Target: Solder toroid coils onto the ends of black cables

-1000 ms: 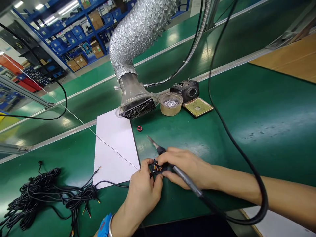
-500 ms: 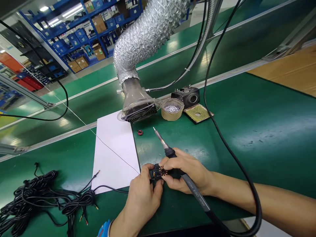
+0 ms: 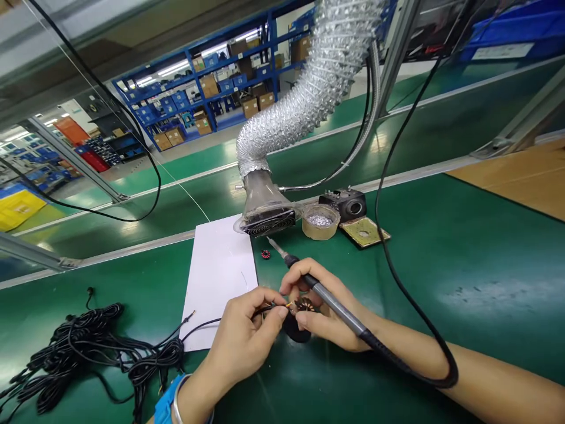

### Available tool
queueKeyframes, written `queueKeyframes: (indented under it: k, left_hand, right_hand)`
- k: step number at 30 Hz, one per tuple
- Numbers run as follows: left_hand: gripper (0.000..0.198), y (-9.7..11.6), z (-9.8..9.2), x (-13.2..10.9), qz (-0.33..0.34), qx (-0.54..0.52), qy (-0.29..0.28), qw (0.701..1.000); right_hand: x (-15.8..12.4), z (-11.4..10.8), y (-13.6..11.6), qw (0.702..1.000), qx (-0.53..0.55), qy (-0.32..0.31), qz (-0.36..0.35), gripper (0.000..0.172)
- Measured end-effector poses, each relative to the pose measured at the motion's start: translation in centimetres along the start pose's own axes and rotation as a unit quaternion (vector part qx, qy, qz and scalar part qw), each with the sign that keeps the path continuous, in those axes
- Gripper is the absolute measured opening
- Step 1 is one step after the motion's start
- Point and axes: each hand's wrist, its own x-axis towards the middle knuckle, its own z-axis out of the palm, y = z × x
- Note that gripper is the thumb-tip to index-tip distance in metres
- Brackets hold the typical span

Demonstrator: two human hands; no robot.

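On glossy green matting [image 3: 459,247], right hand [image 3: 320,327] grips soldering iron [image 3: 339,308].

Nothing legible in this view. Grey handle of the soldering iron [image 3: 336,306]: no print can be made out. White label [image 3: 501,51] on the blue storage bin [image 3: 521,25], upper right: marks too small and blurred to read.
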Motion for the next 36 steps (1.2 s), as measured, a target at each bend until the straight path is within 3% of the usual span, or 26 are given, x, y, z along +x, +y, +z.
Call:
queueKeyframes:
  k: [5, 16, 25, 29, 36]
  left_hand:
    - [0.018, -1.5, -0.1, -0.1, 0.041, 0.071, 0.039, 0.996]
    - [0.015, -2.7, 0.4, -0.3, 0.181, 0.187, 0.053, 0.964]
    - [0.014, -3.2, 1.1, -0.5, 0.239, 0.284, 0.070, 0.926]
    - [0.014, -3.2, 1.3, -0.6, 0.245, 0.299, 0.069, 0.920]
    - [0.014, -2.9, 1.1, -0.8, 0.271, 0.297, 0.095, 0.911]
  right_hand:
    - [0.0, 0.4, 0.5, 0.998, 0.023, 0.046, 0.038, 0.016]
    - [-1.2, -0.3, 1.3, 0.994, -0.098, -0.007, 0.052, 0.014]
    - [-1.4, -0.6, 0.3, 0.978, -0.192, -0.078, 0.010, 0.018]
    - [-1.6, -0.3, 0.4, 0.983, -0.166, -0.066, 0.044, 0.021]
    - [-1.6, 0.1, 0.3, 0.987, -0.005, -0.027, 0.155, 0.024]
